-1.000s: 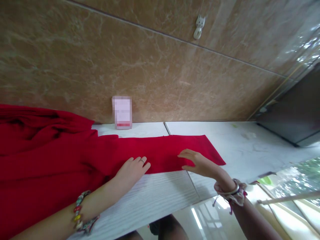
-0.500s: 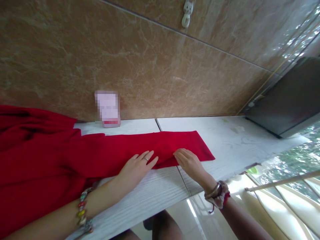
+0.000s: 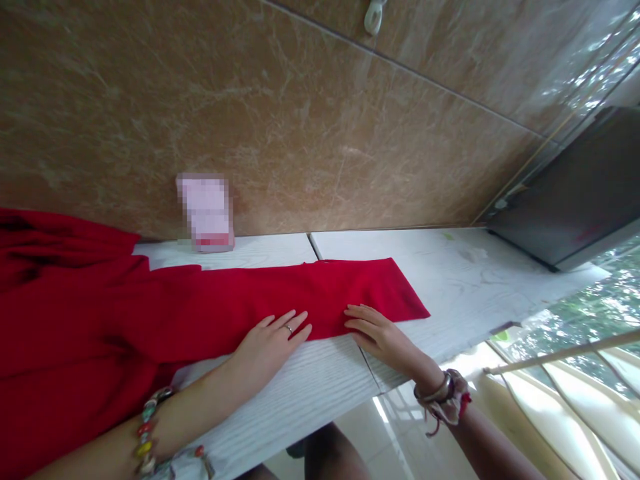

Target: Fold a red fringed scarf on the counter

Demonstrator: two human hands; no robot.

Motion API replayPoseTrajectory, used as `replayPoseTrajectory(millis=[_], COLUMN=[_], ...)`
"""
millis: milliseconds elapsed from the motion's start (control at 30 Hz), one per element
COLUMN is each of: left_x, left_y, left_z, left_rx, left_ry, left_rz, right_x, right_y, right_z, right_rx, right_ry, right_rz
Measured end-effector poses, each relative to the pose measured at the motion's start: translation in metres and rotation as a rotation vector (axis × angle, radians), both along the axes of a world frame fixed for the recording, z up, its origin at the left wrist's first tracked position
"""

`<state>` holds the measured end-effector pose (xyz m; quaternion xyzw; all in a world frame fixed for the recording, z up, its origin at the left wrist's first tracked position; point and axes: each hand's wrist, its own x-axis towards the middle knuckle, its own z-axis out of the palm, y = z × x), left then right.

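Note:
A red garment [image 3: 220, 300] lies along the white counter, bunched at the left and narrowing into a flat strip, like a sleeve or trouser leg, toward the right. My left hand [image 3: 274, 340] rests flat on the near edge of the strip, fingers spread, with a ring on one finger. Farther right, my right hand [image 3: 375, 330] lies on the same near edge close to the strip's end, its fingers stretched out over the cloth. Neither hand grips the fabric.
The white wood-grain counter [image 3: 310, 373] runs along a brown marbled wall [image 3: 280, 133]. A blurred pink-and-white box-like item [image 3: 207, 213] leans at the wall. A dark appliance-like box [image 3: 575, 193] stands at the right end. A railing [image 3: 565, 353] is at lower right.
My right hand's fingers have gone from bunched on the cloth to laid out flat. The crease between my hands looks smoother. My left hand has stayed in nearly the same place.

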<state>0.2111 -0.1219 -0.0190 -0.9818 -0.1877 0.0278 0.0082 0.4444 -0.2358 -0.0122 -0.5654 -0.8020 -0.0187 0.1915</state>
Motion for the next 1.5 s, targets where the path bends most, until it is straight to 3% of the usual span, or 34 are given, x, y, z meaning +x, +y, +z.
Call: replayPoseTrajectory(millis=[67,167,233,300,400,500,633,733,867,1100,1200,1400,1500], left_x=[0.001,0.006,0.017,0.034,0.062,0.079,0.08,0.076,0.072,0.075,0.079,0.072,0.067], left_y=[0.0,0.0,0.002,0.01,0.037,0.073,0.108,0.118,0.121,0.13,0.132,0.124,0.128], left_z=[0.006,0.022,0.036,0.048,0.06,0.061,0.056,0.053,0.054,0.071,0.062,0.013,0.002], left_rx=[-0.056,-0.128,-0.165,-0.174,-0.108,-0.127,-0.236,-0.296,-0.343,-0.289,-0.178,-0.045,0.006], left_ry=[0.023,0.086,0.114,0.091,-0.012,-0.039,0.015,-0.009,-0.088,-0.26,-0.209,-0.26,-0.313], left_rz=[-0.003,-0.028,-0.021,0.009,0.129,0.312,0.331,0.307,0.276,0.254,0.266,0.298,0.284], right_x=[0.006,0.02,0.029,0.038,0.047,0.054,0.055,0.051,0.052,0.072,0.072,0.07,0.073], right_y=[0.0,0.003,0.003,0.003,0.009,0.03,0.077,0.105,0.116,0.115,0.12,0.125,0.126], right_z=[0.0,-0.004,-0.009,-0.011,-0.003,0.015,0.029,0.025,0.02,0.03,0.02,-0.011,-0.017], right_rx=[-0.015,-0.056,-0.147,-0.256,-0.31,-0.209,-0.133,-0.166,-0.196,-0.05,-0.062,-0.039,0.015], right_ry=[0.025,-0.008,-0.054,-0.085,-0.079,-0.028,-0.032,-0.118,-0.232,-0.055,-0.068,-0.092,-0.073], right_rz=[-0.087,-0.363,-0.533,-0.603,-0.579,-0.486,-0.39,-0.392,-0.443,-0.47,-0.52,-0.58,-0.55])
